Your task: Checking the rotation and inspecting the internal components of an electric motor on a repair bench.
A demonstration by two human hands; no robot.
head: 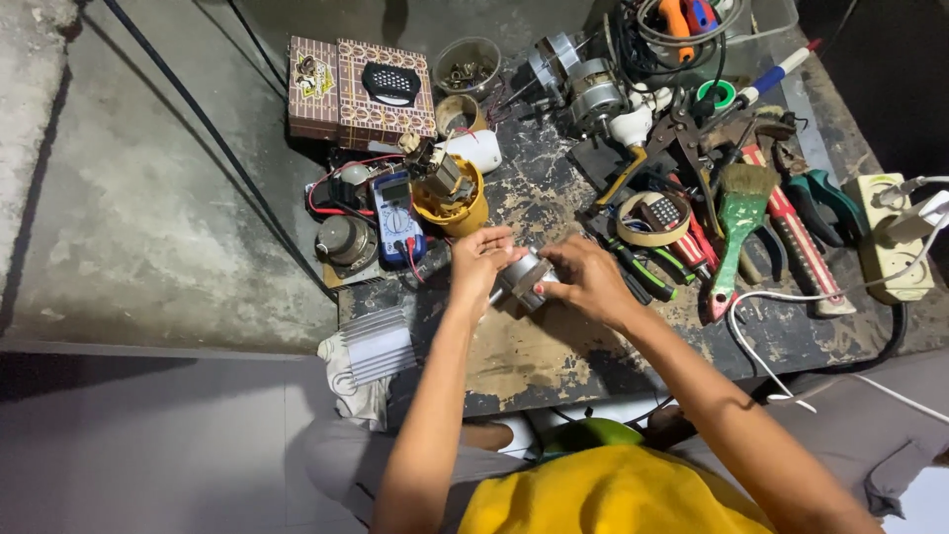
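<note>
Motor part (524,280), small and metallic, sits mid-frame above the worn bench (554,356); your left hand (481,262) and right hand (590,280) both clasp it. Multimeter (395,218) lies just upper left.

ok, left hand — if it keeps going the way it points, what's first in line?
The left hand points up-table. Beyond the small metal part that both hands grip, the yellow motor housing seems first in line; depth is unclear from this view.

The small motor part (524,280) showed bare, shiny metal; the worn wooden bench top (554,356) at centre frame was matt, scuffed and rough.
</note>
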